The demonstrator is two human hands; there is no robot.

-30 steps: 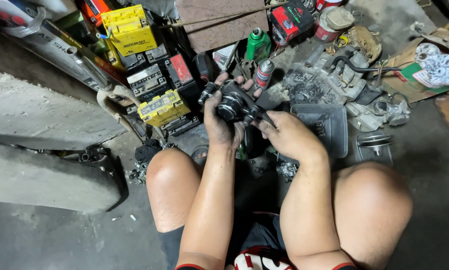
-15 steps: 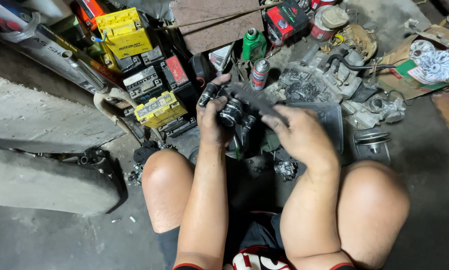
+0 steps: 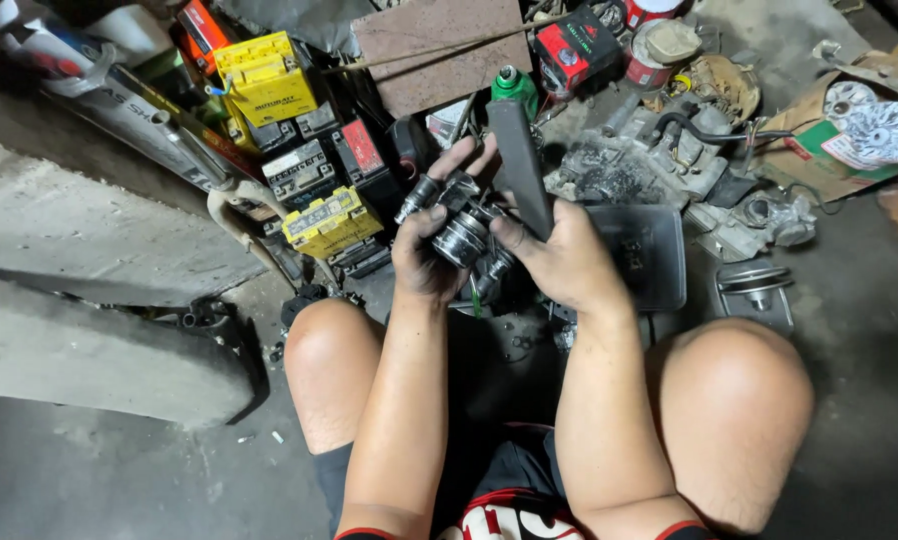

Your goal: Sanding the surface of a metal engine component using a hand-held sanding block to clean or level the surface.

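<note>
I squat over a dirty floor with both arms stretched forward between my knees. My left hand [image 3: 431,250] grips a greasy round metal engine part [image 3: 466,235], a ribbed cylinder with small fittings on it. My right hand [image 3: 567,262] holds a long flat dark bar [image 3: 521,162] that stands nearly upright, its lower end against the metal part. Both hands are black with grease and touch each other at the part.
A dark plastic tray [image 3: 647,250] lies just right of my hands. Yellow and black batteries [image 3: 321,190] are stacked at the left, a green bottle [image 3: 514,88] and a grimy engine block [image 3: 659,160] behind. A concrete slab [image 3: 79,300] lies at left. My bare knees [image 3: 734,390] flank the arms.
The dark bar has swung from lying across the part to standing nearly upright in my right hand. Both hands stay at the metal part.
</note>
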